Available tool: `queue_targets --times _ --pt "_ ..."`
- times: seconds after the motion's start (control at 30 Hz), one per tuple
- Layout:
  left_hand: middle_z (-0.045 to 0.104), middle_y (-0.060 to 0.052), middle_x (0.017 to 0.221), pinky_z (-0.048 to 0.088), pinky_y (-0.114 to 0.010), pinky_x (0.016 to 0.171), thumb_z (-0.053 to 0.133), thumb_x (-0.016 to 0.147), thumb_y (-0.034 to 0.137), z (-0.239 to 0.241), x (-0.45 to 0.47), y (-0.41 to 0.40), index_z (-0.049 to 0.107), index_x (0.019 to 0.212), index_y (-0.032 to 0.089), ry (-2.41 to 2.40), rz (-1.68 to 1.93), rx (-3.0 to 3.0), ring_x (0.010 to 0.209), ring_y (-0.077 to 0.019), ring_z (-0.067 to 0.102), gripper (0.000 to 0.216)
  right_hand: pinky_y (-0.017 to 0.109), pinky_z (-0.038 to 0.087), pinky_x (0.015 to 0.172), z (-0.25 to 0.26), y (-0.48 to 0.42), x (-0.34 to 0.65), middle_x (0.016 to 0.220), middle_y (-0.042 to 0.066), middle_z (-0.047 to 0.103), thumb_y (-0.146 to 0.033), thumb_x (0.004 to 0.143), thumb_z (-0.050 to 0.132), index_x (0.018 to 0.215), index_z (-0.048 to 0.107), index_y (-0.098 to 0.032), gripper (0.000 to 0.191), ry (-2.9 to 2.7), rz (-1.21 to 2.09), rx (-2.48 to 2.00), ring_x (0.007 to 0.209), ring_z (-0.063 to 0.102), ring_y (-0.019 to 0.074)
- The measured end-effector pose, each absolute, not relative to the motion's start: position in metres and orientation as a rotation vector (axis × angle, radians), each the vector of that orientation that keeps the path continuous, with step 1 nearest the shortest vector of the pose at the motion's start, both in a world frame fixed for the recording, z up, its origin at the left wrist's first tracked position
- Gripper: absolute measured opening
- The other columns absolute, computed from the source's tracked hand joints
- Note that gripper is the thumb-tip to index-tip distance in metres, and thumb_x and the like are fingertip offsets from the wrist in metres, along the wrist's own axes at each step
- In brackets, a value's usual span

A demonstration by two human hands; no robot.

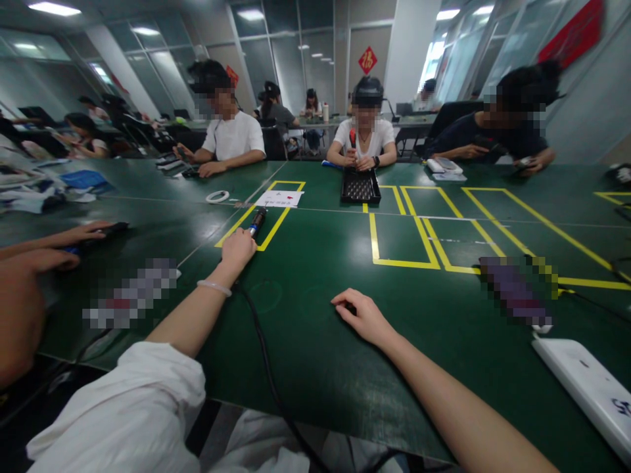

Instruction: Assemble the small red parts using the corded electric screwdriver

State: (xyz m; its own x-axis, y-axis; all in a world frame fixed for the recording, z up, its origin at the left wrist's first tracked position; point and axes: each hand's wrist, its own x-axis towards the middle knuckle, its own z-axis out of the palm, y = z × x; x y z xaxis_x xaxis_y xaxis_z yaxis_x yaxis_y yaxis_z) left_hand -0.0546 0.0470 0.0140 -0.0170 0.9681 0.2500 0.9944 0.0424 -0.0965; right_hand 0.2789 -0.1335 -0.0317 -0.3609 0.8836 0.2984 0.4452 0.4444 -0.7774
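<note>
My left hand (239, 251) is stretched forward over the table, its fingers wrapped round a corded electric screwdriver (257, 222) with a dark body and a blue band. The tool points away from me, inside a yellow-taped rectangle, close to a white sheet of paper (279, 198) with marks on it. A black cable (263, 348) runs from near my left wrist back toward my lap. My right hand (363, 314) rests on the green tabletop, loosely bent, with a gap between thumb and fingers and nothing visible in it.
Yellow tape (407, 263) outlines several rectangles on the green table (305, 368). A white power bank (586, 387) lies at the right, beside a blurred-out phone-like object (515, 289). Across sits a person with a black tray (361, 187). At the left a neighbour's hand (89, 233) holds a dark tool.
</note>
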Motion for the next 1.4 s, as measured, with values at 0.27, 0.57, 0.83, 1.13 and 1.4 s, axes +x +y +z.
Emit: queue_targets --times 0.27,0.57,0.83,1.13,1.4 --pt "0.069 -0.009 0.096 0.047 -0.034 0.081 0.042 0.092 0.035 0.025 0.019 0.005 0.06 0.105 0.016 -1.982 -0.721 -2.553 0.09 -0.0225 0.064 0.029 0.028 0.042 0.068 -0.032 -0.13 0.279 0.077 0.002 0.06 -0.024 0.091 0.054 0.078 0.062 -0.018 0.016 -1.934 0.823 -1.132 0.073 0.056 0.0151" --pt "0.056 0.001 0.073 0.042 -0.023 0.065 0.048 0.092 0.042 0.005 0.097 -0.079 0.054 0.117 0.015 -1.624 -1.149 -3.725 0.068 -0.0114 0.054 0.038 0.025 0.045 0.064 -0.043 -0.127 0.279 0.078 -0.002 0.06 -0.035 0.089 0.058 0.115 0.049 -0.02 0.032 -1.605 1.106 -0.994 0.068 0.056 0.013" --pt "0.057 0.0 0.076 0.044 -0.025 0.067 0.045 0.094 0.047 0.001 0.096 -0.081 0.052 0.112 0.014 -1.653 -1.242 -3.849 0.068 -0.0113 0.056 0.038 0.029 0.049 0.072 -0.043 -0.128 0.277 0.088 0.004 0.068 -0.034 0.091 0.057 0.105 0.056 -0.02 0.02 -1.6 1.177 -0.898 0.078 0.063 0.0153" --pt "0.061 -0.002 0.076 0.046 -0.027 0.07 0.053 0.09 0.048 -0.007 0.089 -0.077 0.056 0.092 0.012 -1.768 -1.118 -3.895 0.07 -0.0122 0.058 0.035 0.027 0.047 0.067 -0.044 -0.126 0.277 0.083 0.001 0.062 -0.035 0.088 0.061 0.1 0.06 -0.02 0.02 -1.587 1.079 -1.001 0.074 0.06 0.0147" --pt "0.061 -0.002 0.078 0.047 -0.027 0.071 0.056 0.089 0.045 -0.009 0.089 -0.077 0.057 0.09 0.013 -1.789 -1.143 -3.892 0.071 -0.0119 0.058 0.033 0.027 0.047 0.065 -0.048 -0.123 0.276 0.081 0.001 0.063 -0.04 0.088 0.059 0.107 0.053 -0.02 0.028 -1.57 1.119 -0.995 0.071 0.06 0.0145"
